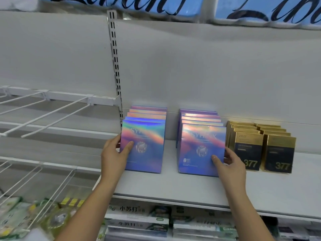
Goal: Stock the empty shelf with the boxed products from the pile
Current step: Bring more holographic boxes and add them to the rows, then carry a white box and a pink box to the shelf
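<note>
Two grips pinch front boxes: left hand [115, 153] on the farther box [144, 146] from the gold boxes [264, 150], right hand [232, 165] on the nearer box [199, 148]; best slide both level.

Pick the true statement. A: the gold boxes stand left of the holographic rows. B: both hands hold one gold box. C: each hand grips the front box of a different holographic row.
C: the left hand grips the left front box and the right hand grips the right front box.
</note>
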Motion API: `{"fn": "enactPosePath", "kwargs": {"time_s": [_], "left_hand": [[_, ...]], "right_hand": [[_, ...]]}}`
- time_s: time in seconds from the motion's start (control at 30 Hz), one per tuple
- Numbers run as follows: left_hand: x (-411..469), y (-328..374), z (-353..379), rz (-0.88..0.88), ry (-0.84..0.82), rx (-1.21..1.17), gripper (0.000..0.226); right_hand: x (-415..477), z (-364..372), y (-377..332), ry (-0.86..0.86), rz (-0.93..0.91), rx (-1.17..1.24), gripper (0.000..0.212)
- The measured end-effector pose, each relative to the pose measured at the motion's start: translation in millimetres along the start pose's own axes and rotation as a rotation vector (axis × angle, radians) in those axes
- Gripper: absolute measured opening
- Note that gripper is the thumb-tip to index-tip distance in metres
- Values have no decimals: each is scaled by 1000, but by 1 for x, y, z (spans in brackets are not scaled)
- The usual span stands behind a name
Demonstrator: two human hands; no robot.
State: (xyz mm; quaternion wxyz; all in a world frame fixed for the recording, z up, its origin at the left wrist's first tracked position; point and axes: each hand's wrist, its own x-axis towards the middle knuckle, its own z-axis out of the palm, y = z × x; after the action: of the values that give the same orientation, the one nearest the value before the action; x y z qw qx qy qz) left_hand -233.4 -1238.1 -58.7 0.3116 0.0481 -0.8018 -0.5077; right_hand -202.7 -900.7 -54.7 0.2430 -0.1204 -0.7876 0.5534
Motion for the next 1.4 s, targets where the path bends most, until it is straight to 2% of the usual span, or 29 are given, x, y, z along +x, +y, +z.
{"fn": "enactPosePath", "kwargs": {"time_s": [0.1,0.2,0.3,0.4,0.5,0.67,1.0,1.4], "left_hand": [[-2,12,-9,-58,8,-79,43],[-10,35,-21,3,-16,-234,50],[-28,64,-24,88,-204,-399,58],[-46,87,-18,162,-366,-462,65],[-59,98,-6,187,-485,-504,66],[-85,120,37,232,-682,-558,68],[-210,216,141,240,-953,-679,62],[-428,364,306,172,-1111,-795,57]], "right_hand": [[-6,-9,-18,21,-25,68,56],[-19,-18,-50,-12,-101,189,54],[-43,-17,-80,-155,-222,299,56],[-62,-18,-96,-209,-305,315,59],[-76,-25,-98,-200,-314,313,63],[-96,-63,-85,-79,-284,255,60],[-129,-242,-46,201,-237,156,55],[-158,-522,54,394,-78,129,54]]}}
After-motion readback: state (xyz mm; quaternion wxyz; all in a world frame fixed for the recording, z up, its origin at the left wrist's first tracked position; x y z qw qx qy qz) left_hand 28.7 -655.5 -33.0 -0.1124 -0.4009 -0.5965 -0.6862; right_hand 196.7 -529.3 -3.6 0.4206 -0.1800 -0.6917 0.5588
